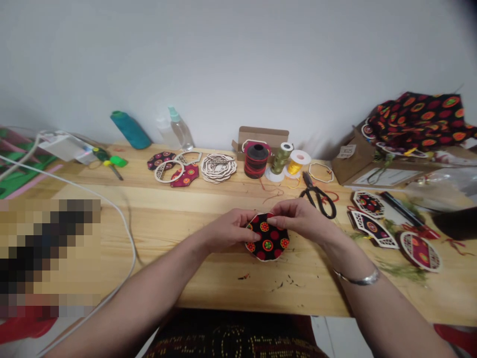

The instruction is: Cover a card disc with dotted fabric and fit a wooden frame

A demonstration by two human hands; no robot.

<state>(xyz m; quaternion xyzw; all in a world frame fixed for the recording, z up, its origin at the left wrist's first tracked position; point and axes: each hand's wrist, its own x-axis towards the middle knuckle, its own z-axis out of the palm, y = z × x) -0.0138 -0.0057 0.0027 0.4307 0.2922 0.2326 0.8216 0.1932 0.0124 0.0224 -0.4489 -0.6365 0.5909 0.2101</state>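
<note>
Currently, the left hand and right hand both grasp the upper edge of a round black fabric piece with red-and-yellow flowers, fingers pinched, not clenched, at centre frame over the pale wooden tabletop. Progress appears partial: assembled fabric-and-wood ornaments lie at right, while a stack of laser-cut pale wooden frames remains at upper centre, seemingly unused.

Black fabric round with red dots and orange-and-green flower medallions; teal thread cone
</note>
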